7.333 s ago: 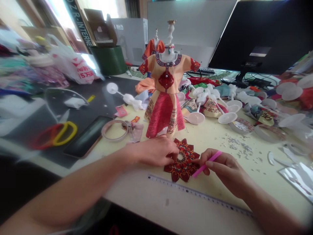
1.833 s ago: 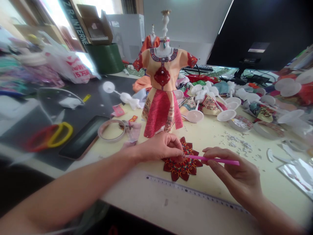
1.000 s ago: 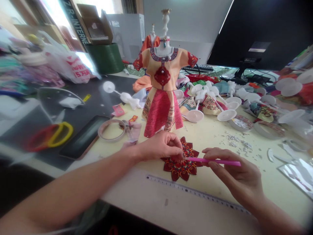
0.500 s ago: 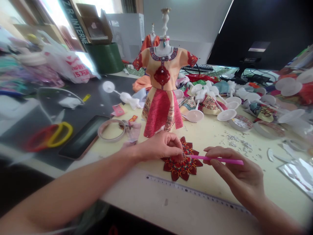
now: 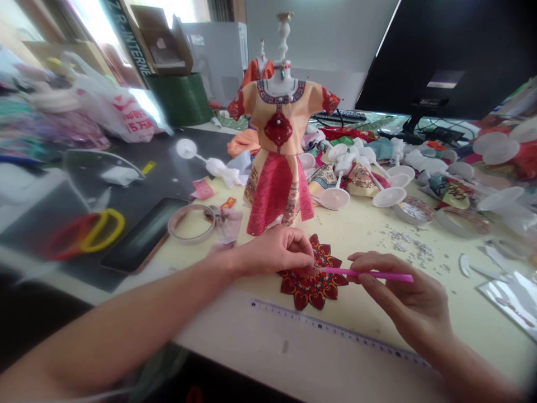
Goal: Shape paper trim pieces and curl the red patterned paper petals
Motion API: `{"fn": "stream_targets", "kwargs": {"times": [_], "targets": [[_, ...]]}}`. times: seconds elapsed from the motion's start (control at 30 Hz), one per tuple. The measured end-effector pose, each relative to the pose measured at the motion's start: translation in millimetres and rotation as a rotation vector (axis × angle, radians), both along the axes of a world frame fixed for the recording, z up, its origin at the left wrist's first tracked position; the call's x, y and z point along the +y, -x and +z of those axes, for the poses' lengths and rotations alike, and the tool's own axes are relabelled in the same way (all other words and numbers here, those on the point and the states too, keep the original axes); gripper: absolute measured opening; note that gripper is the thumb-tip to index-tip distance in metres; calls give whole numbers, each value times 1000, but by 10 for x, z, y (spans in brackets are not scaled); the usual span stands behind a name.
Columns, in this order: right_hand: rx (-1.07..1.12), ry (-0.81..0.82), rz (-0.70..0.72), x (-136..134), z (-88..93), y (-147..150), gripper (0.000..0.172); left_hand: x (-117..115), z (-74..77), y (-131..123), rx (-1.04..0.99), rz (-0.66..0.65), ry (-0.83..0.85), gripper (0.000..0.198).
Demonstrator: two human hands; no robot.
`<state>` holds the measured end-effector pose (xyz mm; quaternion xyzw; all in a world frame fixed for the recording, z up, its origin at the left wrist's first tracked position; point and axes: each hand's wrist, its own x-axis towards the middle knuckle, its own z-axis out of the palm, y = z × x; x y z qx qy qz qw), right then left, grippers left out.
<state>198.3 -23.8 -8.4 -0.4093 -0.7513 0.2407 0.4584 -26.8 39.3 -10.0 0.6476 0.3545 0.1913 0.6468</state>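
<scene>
The bare left forearm (image 5: pixel 159 305) slants up from the lower left; the bare left hand (image 5: pixel 279 252) has curled fingers (image 5: pixel 300 242), with the thumb close to the forefinger. The bare right forearm (image 5: pixel 472 364) lies at lower right, and the bare right hand (image 5: pixel 413 296) pinches with thumb and fingers.

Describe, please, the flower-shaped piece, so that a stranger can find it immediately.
Find the dressed mannequin, standing near the picture's centre. In front of it, partly covered by the left hand, lies the flower-shaped piece. Unlike the straight ruler nearer the camera, it is dark red and ringed with pointed petals.
</scene>
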Motion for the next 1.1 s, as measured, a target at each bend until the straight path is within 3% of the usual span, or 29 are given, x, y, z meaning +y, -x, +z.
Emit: {"fn": "stream_targets", "kwargs": {"times": [0.37,0.73,1.0,1.1], "targets": [[51,-24,-31,-16,-22,-20,13,7,32,-4,34,8,-32,11],[-241,-331,298,-31,41,80,30,42,134,61,114,9,-239,7],[-239,-328,234,33,20,23,29,30,315,114,227,11,-385,6],[-223,-295,259,17,15,49,27,-49,260,136,257,-10,-404,7]]}}
